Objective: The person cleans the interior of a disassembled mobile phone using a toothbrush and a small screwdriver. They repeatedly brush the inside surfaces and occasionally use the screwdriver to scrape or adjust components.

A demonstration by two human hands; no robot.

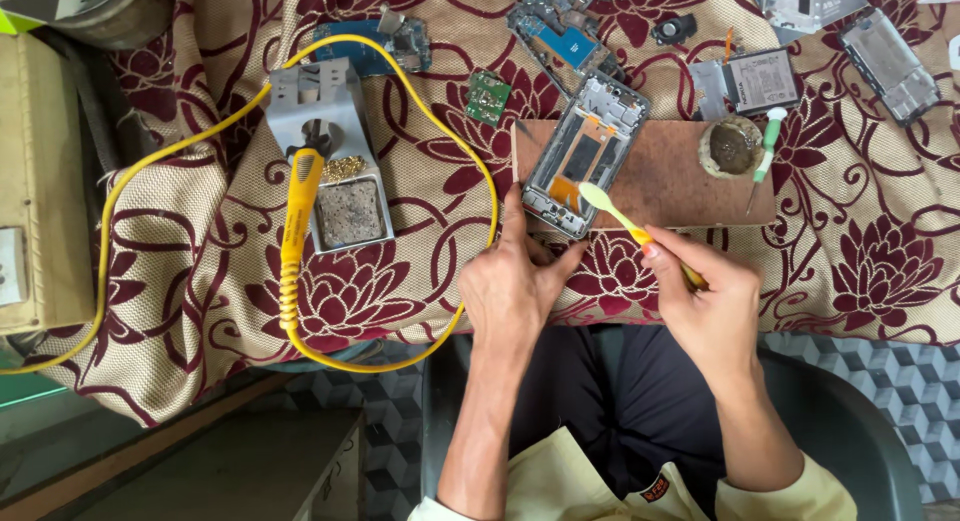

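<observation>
1. An opened grey phone frame with an orange strip inside lies tilted on the left end of a brown rectangular wooden board, which rests on a beige cloth patterned with maroon flowers.
2. The right hand, fingers closed around the handle, holds a pale yellow plastic toothbrush whose head rests at the frame's lower right edge.
3. The left hand steadies the frame's lower edge, forefinger and thumb spread against it.
4. On the board's right end sits a round dark dish of residue, with a green-and-white screwdriver just beside it.
5. Well left of the board, a yellow-handled soldering iron rests in a grey metal stand, its yellow cable looping across the cloth.
6. Beyond the board lie loose circuit boards and phone parts.
</observation>
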